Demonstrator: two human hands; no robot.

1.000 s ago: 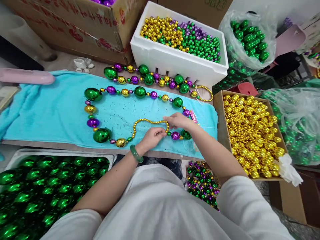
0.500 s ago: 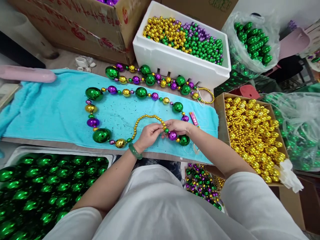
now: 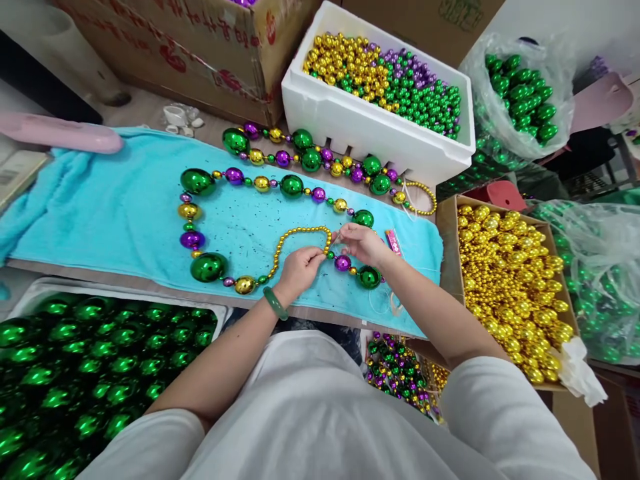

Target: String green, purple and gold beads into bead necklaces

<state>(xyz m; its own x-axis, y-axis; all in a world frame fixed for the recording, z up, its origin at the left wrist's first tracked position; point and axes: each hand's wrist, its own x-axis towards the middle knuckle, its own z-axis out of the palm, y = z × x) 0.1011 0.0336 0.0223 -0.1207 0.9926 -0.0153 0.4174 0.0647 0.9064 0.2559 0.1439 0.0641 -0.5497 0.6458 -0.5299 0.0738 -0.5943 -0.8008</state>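
A long bead necklace (image 3: 280, 185) of green, purple and gold balls lies in a loop on the turquoise towel (image 3: 110, 213). Its small gold bead strand (image 3: 300, 232) arcs up to my hands. My left hand (image 3: 300, 267), with a green bangle on the wrist, pinches the end of that gold strand. My right hand (image 3: 363, 243) pinches a thin clear thread beside the purple ball (image 3: 343, 263) and green ball (image 3: 369, 276). A second finished necklace (image 3: 320, 157) lies behind, along the towel's far edge.
White foam box (image 3: 350, 127) of mixed small beads at the back. Cardboard box (image 3: 445, 227) of gold beads on the right. Tray (image 3: 30, 303) of large green balls at lower left. Bags of green beads (image 3: 520, 87) at far right. Small pink lighter (image 3: 393, 241) on the towel.
My hands have shifted slightly up and right on the towel. The right hand has lifted off the purple ball and now pulls a thread near the gold strand's end.
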